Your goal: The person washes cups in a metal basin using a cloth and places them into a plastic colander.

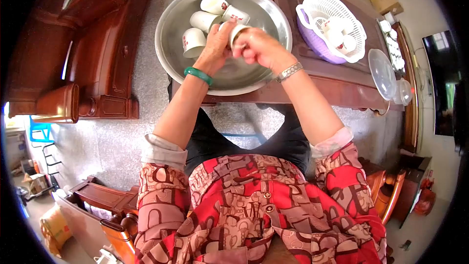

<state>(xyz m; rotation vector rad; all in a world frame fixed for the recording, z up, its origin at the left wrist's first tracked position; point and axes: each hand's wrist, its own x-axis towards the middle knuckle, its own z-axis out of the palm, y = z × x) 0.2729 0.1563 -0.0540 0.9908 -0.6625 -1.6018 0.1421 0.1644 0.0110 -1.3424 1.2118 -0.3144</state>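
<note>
Both hands meet above the wide metal basin (166, 63), which stands straight ahead of the person, at 12 o'clock, on the dark table (332, 85). The left hand (216, 44) is grasping a white cup (238, 33) from its 9 o'clock side. The right hand (261, 46) has its fingers curled against the cup from 3 o'clock; whether they grip it or only press on it, I cannot tell.

In my judgement, the main risk is a slip. The cup looks smooth, and if the left fingers loosen while the right hand pushes, it could drop on the other white cups (214, 3) or on the basin, and chip. These cups lie close together, from about 9 o'clock to 12 o'clock in the basin, so a careless elbow or wrist could also knock them. The green bangle (199, 76) on the left wrist could strike the basin's rim if the arm sinks.

The held cup is largely covered by the hands. Its mouth seems to face towards 4 o'clock, to the right hand, so its long axis would run from 10 to 4, but I am not certain. At 3 o'clock from the basin, a white colander (360, 24) holds more cups (333, 36).
</note>
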